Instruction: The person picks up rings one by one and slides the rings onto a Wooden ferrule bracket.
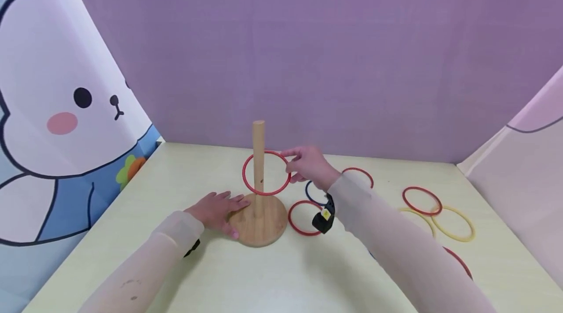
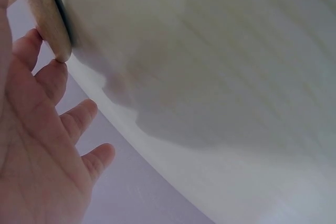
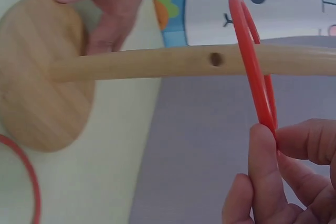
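A wooden peg stand has an upright post (image 1: pixel 258 139) on a round base (image 1: pixel 264 227). My left hand (image 1: pixel 215 211) rests at the base's left side, fingers spread. Two of its fingertips touch the rim of the base (image 2: pixel 47 14) in the left wrist view. Thumb and fingers of my right hand (image 1: pixel 310 164) pinch a red ring (image 1: pixel 285 187) by its right side. In the right wrist view the red ring (image 3: pixel 252 66) encircles the post (image 3: pixel 157 64), part of it passing behind the wood. It hangs above the base, tilted in the head view.
Just right of the base lies another red ring (image 1: pixel 291 222), with a blue ring (image 1: pixel 310 196) behind it. Farther right are red rings (image 1: pixel 411 203) and yellow rings (image 1: pixel 453 239), some overlapping. A purple backdrop (image 1: pixel 308 59) stands behind the table (image 1: pixel 198 171).
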Demonstrator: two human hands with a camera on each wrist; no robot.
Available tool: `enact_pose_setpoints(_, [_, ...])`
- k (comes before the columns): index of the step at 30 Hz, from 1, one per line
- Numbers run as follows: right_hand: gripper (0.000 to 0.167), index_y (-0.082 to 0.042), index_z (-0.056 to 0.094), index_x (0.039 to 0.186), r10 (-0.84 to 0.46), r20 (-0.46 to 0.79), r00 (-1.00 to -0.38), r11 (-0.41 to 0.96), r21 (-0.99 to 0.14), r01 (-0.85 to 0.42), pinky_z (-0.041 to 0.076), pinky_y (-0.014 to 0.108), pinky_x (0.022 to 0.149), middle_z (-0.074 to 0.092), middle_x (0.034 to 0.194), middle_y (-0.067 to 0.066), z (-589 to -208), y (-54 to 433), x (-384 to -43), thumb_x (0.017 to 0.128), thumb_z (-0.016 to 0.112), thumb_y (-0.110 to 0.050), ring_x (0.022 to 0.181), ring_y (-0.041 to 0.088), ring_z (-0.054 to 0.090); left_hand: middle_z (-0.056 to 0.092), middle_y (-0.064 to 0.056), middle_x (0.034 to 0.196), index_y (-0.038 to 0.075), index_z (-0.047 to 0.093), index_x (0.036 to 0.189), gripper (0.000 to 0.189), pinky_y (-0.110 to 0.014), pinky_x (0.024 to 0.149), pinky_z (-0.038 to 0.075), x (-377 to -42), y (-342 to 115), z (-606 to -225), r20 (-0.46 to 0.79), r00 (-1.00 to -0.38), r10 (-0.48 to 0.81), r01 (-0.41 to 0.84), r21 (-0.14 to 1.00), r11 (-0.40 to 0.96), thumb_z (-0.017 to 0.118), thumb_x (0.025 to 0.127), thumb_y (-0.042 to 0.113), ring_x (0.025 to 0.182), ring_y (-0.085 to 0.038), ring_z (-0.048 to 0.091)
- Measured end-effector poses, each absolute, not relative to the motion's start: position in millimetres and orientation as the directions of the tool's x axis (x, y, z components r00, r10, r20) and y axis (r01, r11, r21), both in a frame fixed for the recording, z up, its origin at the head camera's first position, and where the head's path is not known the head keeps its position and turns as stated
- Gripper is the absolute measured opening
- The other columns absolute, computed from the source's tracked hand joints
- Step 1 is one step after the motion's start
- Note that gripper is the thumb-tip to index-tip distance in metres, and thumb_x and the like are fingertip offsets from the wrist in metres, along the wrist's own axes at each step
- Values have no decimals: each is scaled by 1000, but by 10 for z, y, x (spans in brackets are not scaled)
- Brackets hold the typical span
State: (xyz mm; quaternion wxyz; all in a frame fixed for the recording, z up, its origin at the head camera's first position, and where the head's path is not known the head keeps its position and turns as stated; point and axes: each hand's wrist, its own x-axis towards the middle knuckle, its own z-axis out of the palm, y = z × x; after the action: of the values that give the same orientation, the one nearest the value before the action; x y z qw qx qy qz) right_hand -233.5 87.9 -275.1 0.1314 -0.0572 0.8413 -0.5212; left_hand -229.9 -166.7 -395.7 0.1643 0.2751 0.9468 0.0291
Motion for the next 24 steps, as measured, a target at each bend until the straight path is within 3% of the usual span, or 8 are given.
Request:
enact_pose_setpoints(11, [40,-3,61,126,-139,-173,-975,397,-912,105,56,31,65,63,88,13,-3253,814,-2264,86,61,3,59,22,64,34,-5,153,22,36,149,94,-61,108,22,-2291,-1668,-3974,-297,-807,510,478,177,860,79,71,52,138,-42,26])
enact_pose_setpoints(16, [39,-2,61,126,-107,-196,-975,350,-925,148,57,36,68,62,91,14,-3513,776,-2200,87,61,4,64,28,65,34,-7,153,19,36,149,94,-62,108,21,-2283,-1675,-3967,-289,-809,512,477,186,859,79,71,51,138,-43,25])
enact_pose_setpoints(24, [38,-2,61,126,-103,-235,-967,362,-914,184,56,31,65,63,96,18,-3741,742,-2142,88,61,3,60,20,62,36,-8,152,13,39,147,95,-61,107,23,-2293,-1681,-3983,-274,-807,523,497,164,852,77,71,55,138,-42,26])
